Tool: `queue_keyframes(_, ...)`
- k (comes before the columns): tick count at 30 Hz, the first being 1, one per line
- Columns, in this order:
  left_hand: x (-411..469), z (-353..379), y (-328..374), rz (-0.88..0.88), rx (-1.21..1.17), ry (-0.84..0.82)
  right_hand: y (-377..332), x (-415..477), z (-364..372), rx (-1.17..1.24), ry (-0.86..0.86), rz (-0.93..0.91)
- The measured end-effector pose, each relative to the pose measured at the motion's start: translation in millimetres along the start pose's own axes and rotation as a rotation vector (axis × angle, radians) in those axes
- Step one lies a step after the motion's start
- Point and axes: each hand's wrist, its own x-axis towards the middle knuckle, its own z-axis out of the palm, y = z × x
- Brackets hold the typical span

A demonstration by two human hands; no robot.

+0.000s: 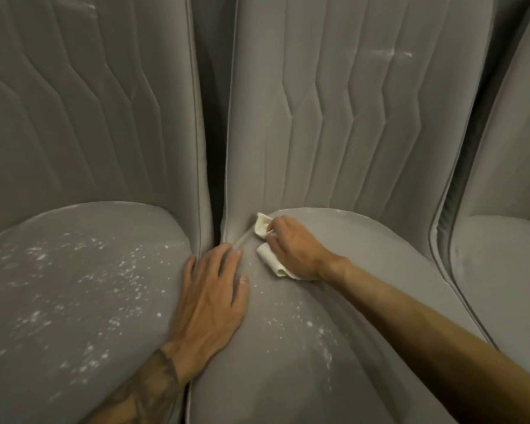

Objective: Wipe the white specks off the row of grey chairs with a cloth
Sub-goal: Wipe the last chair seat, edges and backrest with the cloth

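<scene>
Three grey padded chairs stand side by side. My right hand (291, 247) grips a folded white cloth (268, 252) against the back left corner of the middle chair's seat (364, 270), where seat meets backrest. My left hand (210, 296) lies flat with straight fingers on the left edge of that seat, beside the gap to the left chair. White specks (315, 332) dot the middle seat in front of the cloth. Many more white specks cover the left chair's seat (74, 286).
The quilted backrests rise close behind, the middle one (349, 117) with a faint white smear near its top. Narrow dark gaps (214, 148) separate the chairs. The right chair's seat (502, 270) shows at the right edge.
</scene>
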Motion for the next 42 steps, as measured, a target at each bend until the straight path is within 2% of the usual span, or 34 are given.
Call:
queue_keyframes(5,-11.8,-15.2,-18.2,0.046,0.151,0.022,-0.5,27.1,2.5,-0.141,0.061,0.179)
queue_keyframes(9,-19.4,-21.8,-34.8,0.054,0.249,0.062,-46.3,0.0,23.9,0.031,0.049,-0.046)
queue_keyframes(11,-19.7,-20.2,-37.2,0.033,0.248,0.040,-44.7,-1.1,17.9,0.052,0.026,-0.076)
queue_keyframes(16,-20.3,-16.2,-38.4,0.033,0.216,0.047,-23.0,29.2,3.8,-0.109,0.065,0.163)
queue_keyframes(18,-19.3,-15.4,-39.8,0.028,0.200,0.051,-45.2,23.2,13.7,-0.046,0.066,0.098)
queue_keyframes(20,-19.3,-14.8,-41.9,0.024,0.194,0.059,-63.6,4.0,22.0,0.018,0.042,-0.045)
queue_keyframes(22,-19.3,-14.3,-42.0,0.024,0.198,0.062,-60.0,-7.5,19.8,0.032,0.007,-0.093)
queue_keyframes(24,-19.4,-14.1,-41.6,0.024,0.207,0.060,-47.5,1.5,12.4,-0.012,-0.011,-0.060)
queue_keyframes(28,-18.1,-13.7,-40.2,0.028,0.203,0.065,-43.9,24.3,11.2,-0.087,0.060,0.091)
queue_keyframes(30,-18.1,-12.8,-41.2,0.035,0.203,0.068,-58.2,8.1,19.0,-0.007,0.066,-0.005)
queue_keyframes(32,-19.5,-12.3,-42.1,0.038,0.207,0.061,-73.2,-20.3,20.6,0.100,0.005,-0.163)
queue_keyframes(34,-19.5,-13.5,-42.3,0.038,0.211,0.054,-67.5,-30.0,11.5,0.107,-0.056,-0.228)
queue_keyframes(36,-19.2,-14.8,-41.1,0.041,0.211,0.057,-47.0,-18.4,0.8,0.027,-0.047,-0.157)
queue_keyframes(39,-19.6,-16.2,-39.1,0.045,0.215,0.067,-24.3,0.7,-6.8,-0.148,0.022,0.103)
queue_keyframes(41,-19.7,-16.8,-38.6,0.041,0.213,0.068,-37.6,-4.2,4.7,-0.159,0.052,0.126)
queue_keyframes(42,-19.6,-16.9,-38.3,0.040,0.210,0.068,-50.3,-13.2,13.5,-0.105,0.059,0.065)
